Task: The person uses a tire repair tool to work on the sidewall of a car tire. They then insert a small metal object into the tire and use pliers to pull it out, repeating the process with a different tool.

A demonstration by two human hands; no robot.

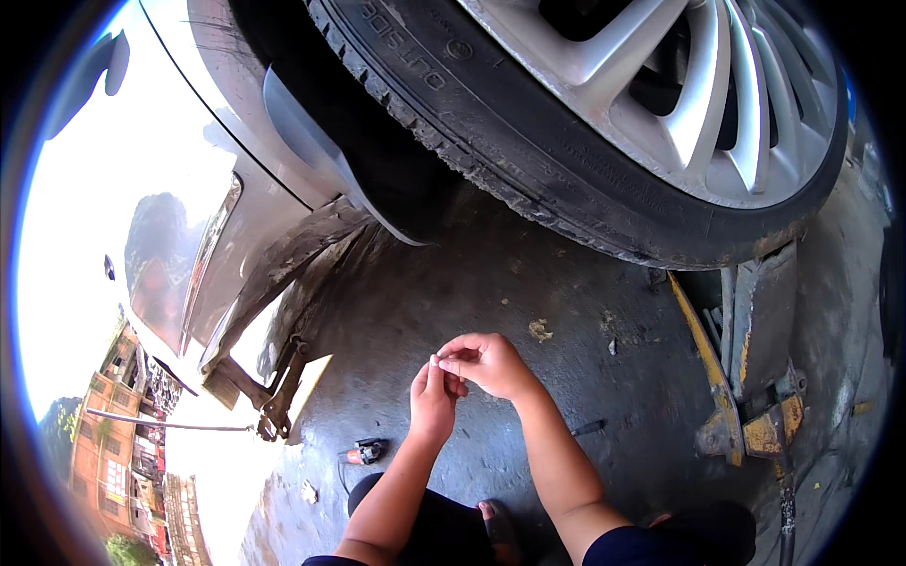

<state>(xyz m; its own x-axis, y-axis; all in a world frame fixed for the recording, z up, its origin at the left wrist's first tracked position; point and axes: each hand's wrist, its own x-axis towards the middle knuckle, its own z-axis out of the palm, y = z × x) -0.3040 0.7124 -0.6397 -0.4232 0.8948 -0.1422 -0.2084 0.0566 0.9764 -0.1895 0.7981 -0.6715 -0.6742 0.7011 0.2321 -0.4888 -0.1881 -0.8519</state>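
Note:
My left hand point(433, 404) and my right hand point(489, 366) meet in front of me above the floor. Their fingertips are pinched together, and whatever lies between them is too small or hidden to make out. Beyond them, up and to the right, hangs a car wheel point(694, 123) with silver spokes and a black tyre point(566, 184), its tread edge worn and rough. Both hands are apart from the tyre.
The car's body point(226, 141) fills the upper left, a jack point(276, 401) under its sill. A yellow and grey metal stand point(755, 330) is below the wheel at right. On the dark floor lie a black and red tool point(366, 451) and a slim dark tool point(587, 427).

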